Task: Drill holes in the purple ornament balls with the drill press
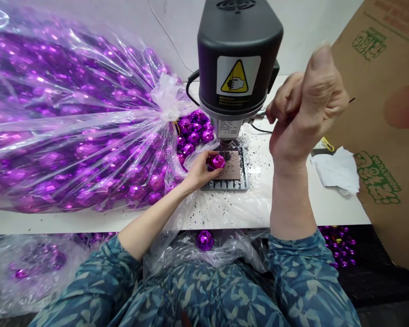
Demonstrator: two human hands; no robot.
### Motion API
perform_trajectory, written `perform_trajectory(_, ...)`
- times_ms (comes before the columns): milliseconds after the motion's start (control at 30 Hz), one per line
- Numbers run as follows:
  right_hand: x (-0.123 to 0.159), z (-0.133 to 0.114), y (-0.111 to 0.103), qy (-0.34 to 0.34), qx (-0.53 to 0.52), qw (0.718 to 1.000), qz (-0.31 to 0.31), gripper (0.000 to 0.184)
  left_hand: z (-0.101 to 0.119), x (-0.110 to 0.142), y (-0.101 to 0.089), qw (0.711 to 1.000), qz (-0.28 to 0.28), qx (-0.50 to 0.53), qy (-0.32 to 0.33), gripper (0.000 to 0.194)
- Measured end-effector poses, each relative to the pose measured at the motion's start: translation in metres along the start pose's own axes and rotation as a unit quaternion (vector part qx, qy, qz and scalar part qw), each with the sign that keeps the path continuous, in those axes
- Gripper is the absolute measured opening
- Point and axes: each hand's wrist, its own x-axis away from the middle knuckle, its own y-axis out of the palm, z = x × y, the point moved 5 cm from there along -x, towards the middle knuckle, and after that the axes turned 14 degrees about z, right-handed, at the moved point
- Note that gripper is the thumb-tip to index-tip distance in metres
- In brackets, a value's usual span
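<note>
My left hand (pixel 202 170) pinches a shiny purple faceted ball (pixel 218 161) between thumb and fingers. It holds the ball over a tan board (pixel 234 167) on the slotted metal base (pixel 244 182) of a bench drill press (pixel 240 41). The drill's lower end is just above the ball; whether they touch I cannot tell. On the machine's right side, my right hand (pixel 305 106) is raised and closed around its feed handle, mostly hidden by the fingers. Dark shavings lie around the base.
A large tied clear bag (pixel 71 122) of purple balls fills the left. Loose balls (pixel 194 131) lie beside the base. Another ball (pixel 205 240) rests on plastic at my lap. A cardboard box (pixel 378 136) and white cloth (pixel 339 170) stand right. More balls (pixel 342 247) are below the table.
</note>
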Motion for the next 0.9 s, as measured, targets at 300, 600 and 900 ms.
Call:
perform_trajectory(300,0.001,-0.003,-0.001,-0.008,-0.05,0.998,-0.022,0.057,0.008,-0.004,0.011,0.999,-0.006,-0.033,0.033,0.047)
perform_trajectory(600,0.001,-0.005,0.0,-0.005,-0.065,0.998,-0.021,0.057,-0.009,0.005,0.031,0.996,0.053,0.057,-0.047,0.053)
perform_trajectory(900,0.019,-0.01,-0.011,-0.054,-0.085,0.993,0.055,0.06,-0.015,0.004,0.03,0.995,0.066,0.068,-0.022,0.053)
